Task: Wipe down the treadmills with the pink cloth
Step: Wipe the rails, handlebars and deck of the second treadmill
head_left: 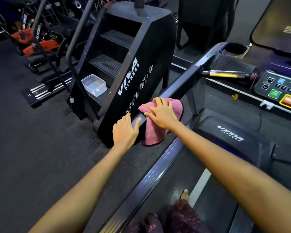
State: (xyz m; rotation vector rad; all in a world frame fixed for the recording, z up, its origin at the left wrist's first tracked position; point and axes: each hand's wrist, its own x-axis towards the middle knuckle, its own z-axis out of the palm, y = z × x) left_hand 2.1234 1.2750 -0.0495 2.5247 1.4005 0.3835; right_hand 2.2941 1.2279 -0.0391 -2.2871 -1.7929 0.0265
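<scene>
I stand on a black treadmill whose left handrail (178,84) runs from the console down toward me. The pink cloth (151,133) is draped over the near end of that rail, hanging down on its inner side. My right hand (160,113) presses flat on top of the cloth, fingers spread over the rail. My left hand (124,132) rests on the rail's near end just left of the cloth, thumb on the top face and fingers down its outer side. The console (279,88) with its buttons sits at the upper right.
A black stair-climber machine (133,68) stands close on the left of the rail, with a clear plastic tub (94,84) on its lowest step. Orange and black gym equipment (39,44) fills the far left. Dark rubber floor (32,148) lies to my left.
</scene>
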